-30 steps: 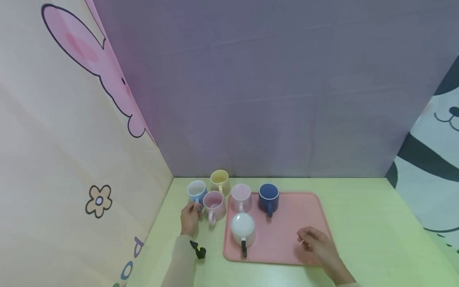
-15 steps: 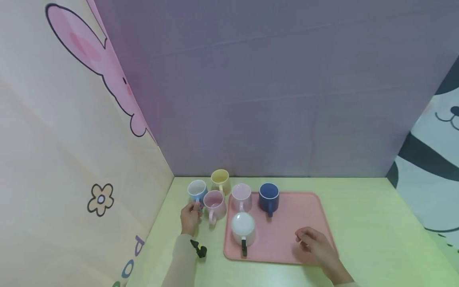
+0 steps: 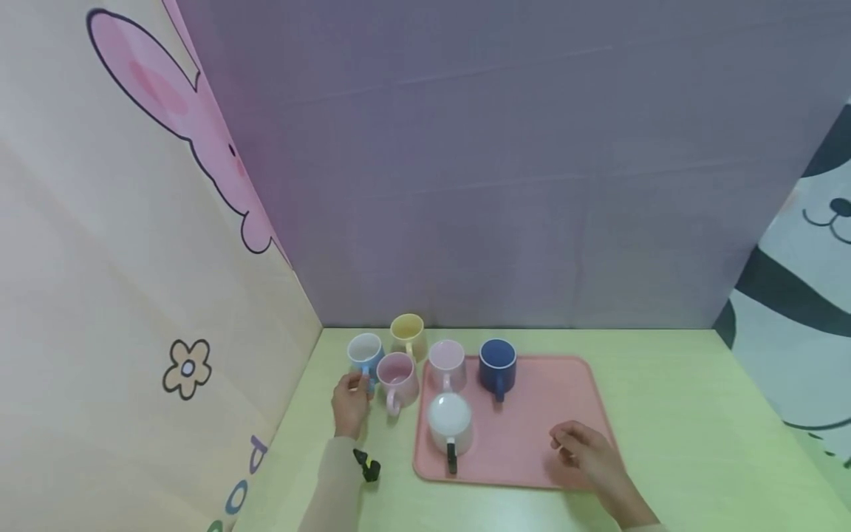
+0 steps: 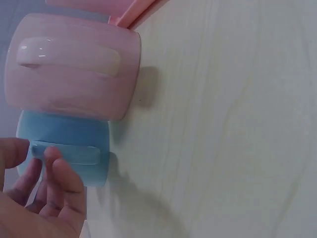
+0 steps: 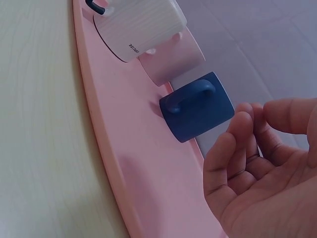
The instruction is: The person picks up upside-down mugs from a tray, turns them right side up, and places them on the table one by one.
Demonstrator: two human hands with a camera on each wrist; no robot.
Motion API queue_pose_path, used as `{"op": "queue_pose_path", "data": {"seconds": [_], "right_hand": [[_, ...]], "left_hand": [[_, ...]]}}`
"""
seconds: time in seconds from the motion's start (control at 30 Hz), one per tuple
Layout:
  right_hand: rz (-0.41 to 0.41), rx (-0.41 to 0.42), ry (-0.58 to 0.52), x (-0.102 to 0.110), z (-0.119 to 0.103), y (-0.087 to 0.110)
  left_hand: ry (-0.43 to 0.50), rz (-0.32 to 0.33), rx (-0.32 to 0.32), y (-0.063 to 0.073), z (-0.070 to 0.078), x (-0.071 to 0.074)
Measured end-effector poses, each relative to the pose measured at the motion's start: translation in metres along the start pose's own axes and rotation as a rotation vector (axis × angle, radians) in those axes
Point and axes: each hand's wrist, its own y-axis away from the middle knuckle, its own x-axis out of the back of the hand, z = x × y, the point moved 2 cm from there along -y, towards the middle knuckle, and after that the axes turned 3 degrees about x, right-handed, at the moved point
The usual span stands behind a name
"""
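Observation:
A light blue mug (image 3: pixel 365 352) with a white inside stands at the left of the group on the table. My left hand (image 3: pixel 350 405) is at its handle (image 4: pixel 69 153). In the left wrist view the thumb and fingers are loosely bent and apart, fingertips right by the handle, not closed round it. Beside it stands a pink mug (image 3: pixel 398 380), its handle toward me. My right hand (image 3: pixel 585 452) hovers over the right part of the pink tray (image 3: pixel 525 451), fingers loosely curled, nothing in them. A dark blue mug (image 5: pixel 197 106) is nearest to it.
A yellow mug (image 3: pixel 408 332) stands behind the blue and pink ones. On the tray are a pale pink mug (image 3: pixel 448 363) and, in front of it, a white mug (image 3: pixel 450 425) with a black-ended handle. A grey wall (image 3: pixel 505 185) rises behind the table.
My left hand has drawn back slightly from the light blue mug's handle, and more of the handle shows. The mugs stay in place. The right hand stays nearly still.

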Motion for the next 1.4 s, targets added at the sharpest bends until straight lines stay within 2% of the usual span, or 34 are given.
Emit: {"op": "queue_pose_path", "data": {"seconds": [0.17, 0.27, 0.37, 0.5, 0.63, 0.7, 0.83, 1.03, 1.13, 1.27, 1.4], "right_hand": [[-0.003, -0.003, 0.011, -0.001, -0.001, -0.001], [-0.006, 0.007, 0.018, -0.002, -0.002, 0.0], [-0.009, 0.02, 0.022, -0.003, -0.003, 0.0], [-0.008, 0.022, 0.014, -0.003, -0.004, 0.0], [-0.009, 0.015, 0.008, -0.003, -0.003, -0.001], [-0.011, 0.011, 0.007, -0.003, -0.003, -0.002], [-0.014, 0.003, -0.005, -0.003, -0.002, -0.002], [-0.013, 0.004, 0.011, -0.004, -0.001, 0.0], [-0.004, 0.002, 0.014, -0.004, 0.0, 0.001], [-0.006, 0.006, 0.016, -0.005, 0.001, 0.001], [-0.01, 0.007, 0.011, -0.005, -0.001, 0.002]], "left_hand": [[-0.06, 0.133, -0.094, 0.007, 0.014, 0.009], [-0.048, 0.151, -0.162, 0.015, 0.031, 0.012], [-0.028, 0.125, -0.241, 0.026, 0.048, 0.01], [0.004, 0.05, -0.356, 0.044, 0.07, 0.003], [0.04, -0.053, -0.458, 0.061, 0.086, -0.01], [0.056, -0.112, -0.486, 0.068, 0.091, -0.018], [0.037, -0.202, -0.464, 0.079, 0.095, -0.036], [-0.183, -0.245, -0.314, 0.084, 0.098, -0.059], [-0.28, -0.279, -0.241, 0.084, 0.098, -0.069], [-0.387, -0.351, -0.21, 0.081, 0.099, -0.078], [-0.435, -0.409, -0.183, 0.075, 0.099, -0.083]]}}
